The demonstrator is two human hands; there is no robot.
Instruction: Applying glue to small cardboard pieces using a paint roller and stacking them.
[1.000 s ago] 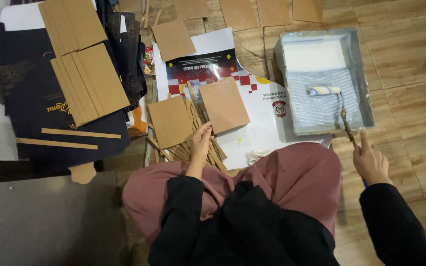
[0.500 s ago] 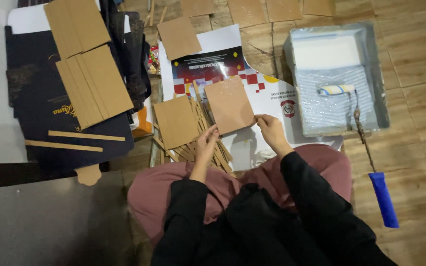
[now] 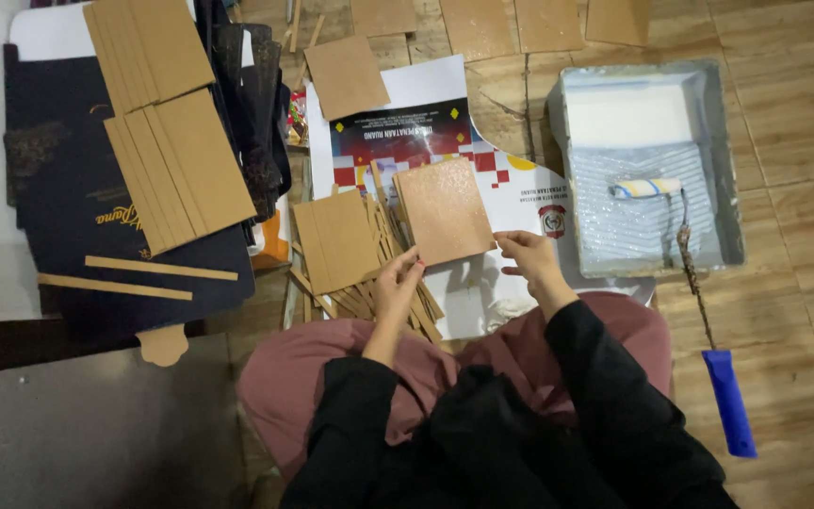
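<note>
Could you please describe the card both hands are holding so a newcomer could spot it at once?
Start at the grey tray, then look left across the poster. The card, pinched between both hands, glistens wet, unlike the matte stack beside it.

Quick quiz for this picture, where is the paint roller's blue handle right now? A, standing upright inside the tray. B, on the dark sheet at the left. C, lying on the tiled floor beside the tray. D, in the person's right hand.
C: the blue handle lies on the floor below the grey tray, untouched, while the right hand and the left hand both hold the brown cardboard piece.
</note>
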